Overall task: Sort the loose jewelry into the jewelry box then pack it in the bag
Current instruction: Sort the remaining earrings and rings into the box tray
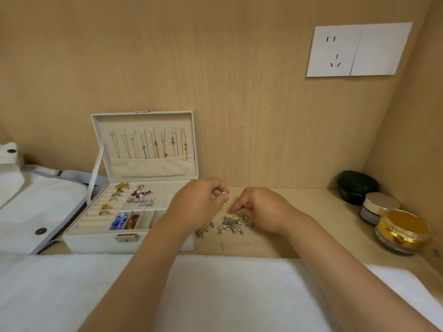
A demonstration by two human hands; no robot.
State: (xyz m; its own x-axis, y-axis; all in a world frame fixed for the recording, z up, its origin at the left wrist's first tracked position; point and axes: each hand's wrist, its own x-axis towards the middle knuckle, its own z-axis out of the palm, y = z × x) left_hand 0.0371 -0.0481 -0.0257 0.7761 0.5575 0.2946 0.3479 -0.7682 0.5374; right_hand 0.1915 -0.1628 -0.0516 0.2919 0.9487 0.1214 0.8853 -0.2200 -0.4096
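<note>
My left hand [199,203] pinches a pearl earring [224,193], my right hand [262,208] a thin wire [229,208], above the pile [227,227] near the bench's [311,236] front edge.

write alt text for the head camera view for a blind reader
Two hands work over a pile of loose jewelry on a shelf; the left hand pinches a small pearl piece, the right hand curls its fingers beside it. A partly filled jewelry box stands open at left beside a white bag, three jars at right.

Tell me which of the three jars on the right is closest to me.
The gold jar; the silver-lidded jar and dark green jar sit behind it, nearer the wall.
</note>
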